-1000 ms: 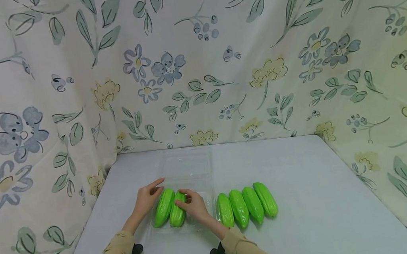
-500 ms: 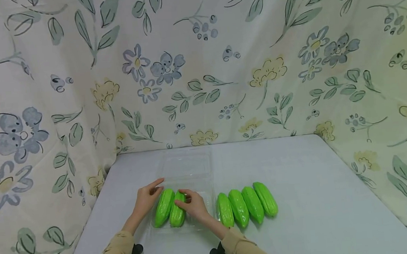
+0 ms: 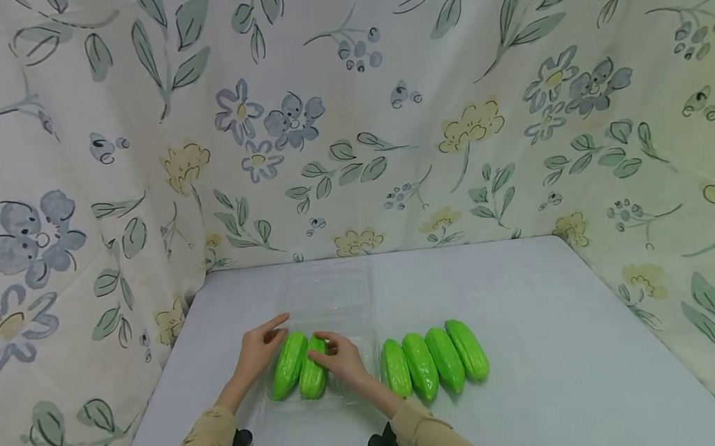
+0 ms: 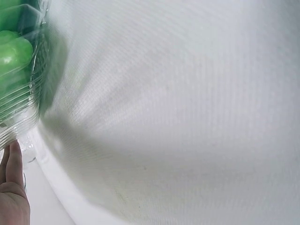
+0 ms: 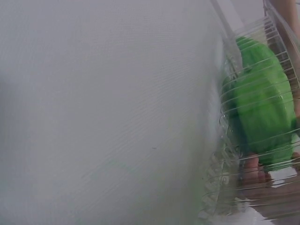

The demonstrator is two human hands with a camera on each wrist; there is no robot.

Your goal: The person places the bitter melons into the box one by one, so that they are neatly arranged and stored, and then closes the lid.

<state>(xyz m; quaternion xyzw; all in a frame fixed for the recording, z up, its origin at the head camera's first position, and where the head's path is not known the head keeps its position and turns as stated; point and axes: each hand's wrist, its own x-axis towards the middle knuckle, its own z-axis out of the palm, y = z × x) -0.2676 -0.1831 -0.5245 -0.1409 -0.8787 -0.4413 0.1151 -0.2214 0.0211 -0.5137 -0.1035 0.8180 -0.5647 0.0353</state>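
Note:
In the head view, a clear plastic clamshell box (image 3: pixel 358 395) lies open with two glossy green cucumbers in its tray. My right hand (image 3: pixel 344 361) holds the right-hand cucumber (image 3: pixel 312 382) between thumb and fingers; through the box wall in the right wrist view, green skin (image 5: pixel 265 103) and fingertips show. Beside the left-hand cucumber (image 3: pixel 290 368), my left hand (image 3: pixel 256 355) has its fingers extended along the box's left edge. The left wrist view catches part of that hand (image 4: pixel 13 187), fingers up against the ridged box wall (image 4: pixel 18 112).
Several more green cucumbers (image 3: pixel 447 360) lie side by side just right of the box. The box's clear lid (image 3: pixel 328 288) is folded back behind it. A white-covered table (image 3: pixel 563 347) carries everything, and a floral cloth (image 3: pixel 350 132) hangs behind and at both sides.

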